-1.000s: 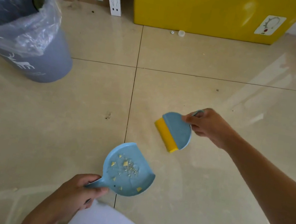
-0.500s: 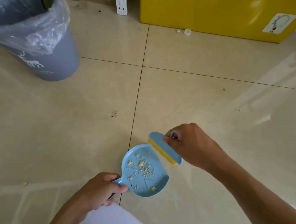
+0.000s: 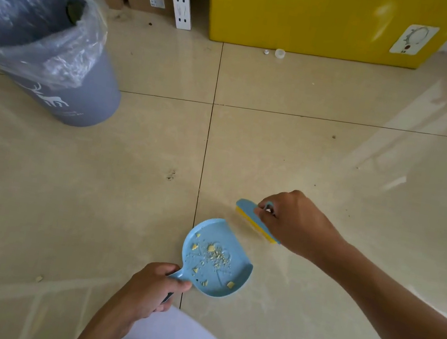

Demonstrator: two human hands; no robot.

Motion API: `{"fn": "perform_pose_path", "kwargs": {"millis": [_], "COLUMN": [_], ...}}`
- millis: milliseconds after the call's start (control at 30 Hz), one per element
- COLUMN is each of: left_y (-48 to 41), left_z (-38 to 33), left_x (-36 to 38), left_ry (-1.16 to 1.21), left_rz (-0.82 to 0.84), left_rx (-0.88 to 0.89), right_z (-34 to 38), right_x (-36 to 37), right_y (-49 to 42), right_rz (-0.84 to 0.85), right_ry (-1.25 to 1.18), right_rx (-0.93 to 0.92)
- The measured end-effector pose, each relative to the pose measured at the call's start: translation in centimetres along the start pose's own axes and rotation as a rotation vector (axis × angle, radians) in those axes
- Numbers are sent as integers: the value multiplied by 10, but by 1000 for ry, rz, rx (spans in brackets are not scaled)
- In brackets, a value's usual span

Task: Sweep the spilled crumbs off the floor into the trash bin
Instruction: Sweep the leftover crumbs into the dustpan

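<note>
Low over a glossy beige tiled floor [image 3: 277,154], 2 bare hands work. The left hand [image 3: 150,289] grips the handle of a light blue dustpan [image 3: 217,259], which holds scattered yellow crumbs [image 3: 214,254]. The right hand [image 3: 295,224] curls around a small blue brush [image 3: 255,219] with yellow bristles, set on the floor just beyond the pan's open edge. A grey trash bin [image 3: 81,100] lined with clear plastic stands well apart, at upper left.

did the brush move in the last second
Yes. The brush in the right hand has come down from raised to low by the open edge of the dustpan, farther from the crosswise tile joint.
</note>
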State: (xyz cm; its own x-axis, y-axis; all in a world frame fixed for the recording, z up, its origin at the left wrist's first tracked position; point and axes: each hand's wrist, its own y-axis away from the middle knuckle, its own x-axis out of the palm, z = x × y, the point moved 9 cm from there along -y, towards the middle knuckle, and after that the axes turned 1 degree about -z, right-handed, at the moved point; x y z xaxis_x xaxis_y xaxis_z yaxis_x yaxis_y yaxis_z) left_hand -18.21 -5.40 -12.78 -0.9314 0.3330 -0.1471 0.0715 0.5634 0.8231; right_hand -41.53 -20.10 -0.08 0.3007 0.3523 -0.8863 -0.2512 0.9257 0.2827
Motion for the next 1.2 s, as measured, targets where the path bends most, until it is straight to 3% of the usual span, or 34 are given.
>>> {"fn": "perform_pose_path", "kwargs": {"millis": [133, 267, 467, 667, 833, 1000, 1200], "left_y": [-7, -6, 25, 84, 129, 161, 199], "left_z": [-2, -7, 8, 76, 116, 71, 24], "left_x": [-5, -12, -47, -107, -141, -188, -260], "left_ry": [-9, 5, 167, 354, 402, 427, 366], "left_rz": [5, 25, -34, -210, -244, -332, -414], "left_rx": [36, 83, 140, 98, 85, 188, 247], "right_z": [13, -7, 5, 50, 79, 108, 208], "right_x": [29, 0, -36, -9, -6, -34, -68], "right_y": [11, 14, 13, 14, 0, -31, -81], "right_rz": [97, 5, -42, 58, 117, 79, 224], "right_ry": [-87, -300, -630, -700, -846, -1123, -1163], "right_rx": [-33, 83, 62, -23, -72, -48, -177]}}
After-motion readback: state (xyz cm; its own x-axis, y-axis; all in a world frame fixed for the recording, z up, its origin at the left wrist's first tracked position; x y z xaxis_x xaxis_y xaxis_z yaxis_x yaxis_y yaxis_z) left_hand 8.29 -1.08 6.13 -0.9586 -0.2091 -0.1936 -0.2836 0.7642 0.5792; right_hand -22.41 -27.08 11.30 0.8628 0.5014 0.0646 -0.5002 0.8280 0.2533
